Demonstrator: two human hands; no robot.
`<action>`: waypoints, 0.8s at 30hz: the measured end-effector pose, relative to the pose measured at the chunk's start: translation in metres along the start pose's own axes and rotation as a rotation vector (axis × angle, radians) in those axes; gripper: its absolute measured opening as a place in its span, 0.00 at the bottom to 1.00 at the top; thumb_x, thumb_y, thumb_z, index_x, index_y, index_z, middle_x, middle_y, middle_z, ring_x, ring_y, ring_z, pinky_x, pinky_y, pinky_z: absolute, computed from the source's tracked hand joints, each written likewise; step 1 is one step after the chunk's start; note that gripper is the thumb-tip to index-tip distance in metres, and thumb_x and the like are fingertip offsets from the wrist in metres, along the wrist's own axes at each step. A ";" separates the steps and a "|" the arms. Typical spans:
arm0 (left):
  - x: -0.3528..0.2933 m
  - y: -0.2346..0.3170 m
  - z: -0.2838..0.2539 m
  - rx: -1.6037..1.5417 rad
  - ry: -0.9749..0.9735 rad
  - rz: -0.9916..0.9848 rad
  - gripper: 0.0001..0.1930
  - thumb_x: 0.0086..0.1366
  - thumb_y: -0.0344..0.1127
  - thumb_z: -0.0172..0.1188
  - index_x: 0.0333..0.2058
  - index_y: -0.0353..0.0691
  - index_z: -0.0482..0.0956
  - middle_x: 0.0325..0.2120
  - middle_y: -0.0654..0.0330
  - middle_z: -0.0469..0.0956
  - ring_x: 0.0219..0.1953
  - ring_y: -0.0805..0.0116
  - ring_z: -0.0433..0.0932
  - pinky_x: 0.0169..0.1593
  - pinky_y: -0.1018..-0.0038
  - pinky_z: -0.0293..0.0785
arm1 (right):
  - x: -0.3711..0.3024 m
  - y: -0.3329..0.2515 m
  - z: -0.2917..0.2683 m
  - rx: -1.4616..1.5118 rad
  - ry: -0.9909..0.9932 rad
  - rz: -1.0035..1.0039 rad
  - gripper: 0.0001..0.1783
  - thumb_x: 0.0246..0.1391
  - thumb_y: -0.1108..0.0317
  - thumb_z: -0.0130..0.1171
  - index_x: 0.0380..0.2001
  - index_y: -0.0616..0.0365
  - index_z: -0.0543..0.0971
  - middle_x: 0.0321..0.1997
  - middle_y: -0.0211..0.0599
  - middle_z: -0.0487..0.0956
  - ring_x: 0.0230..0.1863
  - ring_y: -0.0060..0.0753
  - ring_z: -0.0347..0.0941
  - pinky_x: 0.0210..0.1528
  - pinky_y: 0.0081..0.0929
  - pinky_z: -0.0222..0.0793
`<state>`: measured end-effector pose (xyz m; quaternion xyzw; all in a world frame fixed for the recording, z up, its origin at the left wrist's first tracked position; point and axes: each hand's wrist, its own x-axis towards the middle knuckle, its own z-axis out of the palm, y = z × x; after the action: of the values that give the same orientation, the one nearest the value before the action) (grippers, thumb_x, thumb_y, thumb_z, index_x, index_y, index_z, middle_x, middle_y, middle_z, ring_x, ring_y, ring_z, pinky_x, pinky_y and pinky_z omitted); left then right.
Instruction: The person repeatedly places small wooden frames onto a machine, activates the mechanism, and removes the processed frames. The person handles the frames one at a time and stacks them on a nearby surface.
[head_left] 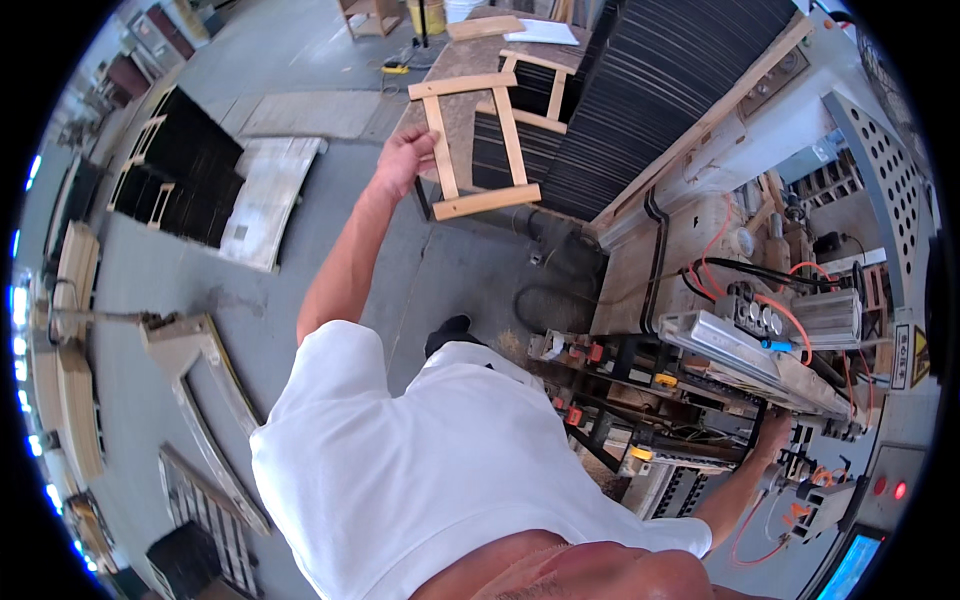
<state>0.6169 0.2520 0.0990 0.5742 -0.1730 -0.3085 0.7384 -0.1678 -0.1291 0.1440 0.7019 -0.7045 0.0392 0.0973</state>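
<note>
My left hand (408, 160) grips a light wooden frame (509, 135) by one of its slats, with the arm stretched out ahead. The frame has two rails joined by two slats, and it is held up over the near edge of a brown-topped table (465, 65). Behind it, a second wooden frame (557, 95) rests by a tall stack of black slatted panels (650, 80). My right hand (773, 432) reaches into the machine (720, 350) on the right, beside a dark bar. Its fingers are mostly hidden there, so what it touches cannot be made out.
A wooden board (485, 27) and a white sheet (542, 33) lie on the table. Black panels (180, 165) stand on the left beside a pale pallet (270, 200). A pallet jack (205, 385) sits on the floor. A lit screen (855, 568) and red light (900, 490) are at lower right.
</note>
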 end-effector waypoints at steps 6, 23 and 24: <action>0.155 0.029 -0.016 -0.102 -0.025 -0.020 0.11 0.65 0.32 0.57 0.44 0.34 0.76 0.37 0.59 0.80 0.38 0.69 0.80 0.41 0.72 0.78 | -0.085 -0.097 -0.039 0.674 0.449 -0.048 0.13 0.57 0.66 0.60 0.38 0.66 0.78 0.34 0.43 0.82 0.34 0.33 0.77 0.40 0.30 0.72; 0.198 0.013 0.087 1.013 -0.155 0.720 0.27 0.53 0.48 0.67 0.45 0.32 0.78 0.36 0.45 0.80 0.40 0.46 0.78 0.46 0.60 0.73 | -0.339 -0.283 -0.004 0.946 0.031 0.278 0.07 0.54 0.75 0.58 0.37 0.65 0.78 0.32 0.34 0.79 0.34 0.20 0.73 0.40 0.21 0.70; 0.177 0.018 0.090 1.053 -0.283 0.792 0.27 0.53 0.48 0.67 0.45 0.32 0.78 0.37 0.45 0.80 0.41 0.47 0.77 0.48 0.61 0.72 | -0.346 -0.288 -0.008 0.932 0.017 0.336 0.07 0.54 0.74 0.59 0.36 0.65 0.78 0.30 0.34 0.79 0.33 0.20 0.73 0.40 0.21 0.70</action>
<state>0.6994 0.0715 0.1238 0.7049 -0.5928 0.0389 0.3875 0.1182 0.2089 0.0614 0.5470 -0.7147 0.3709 -0.2288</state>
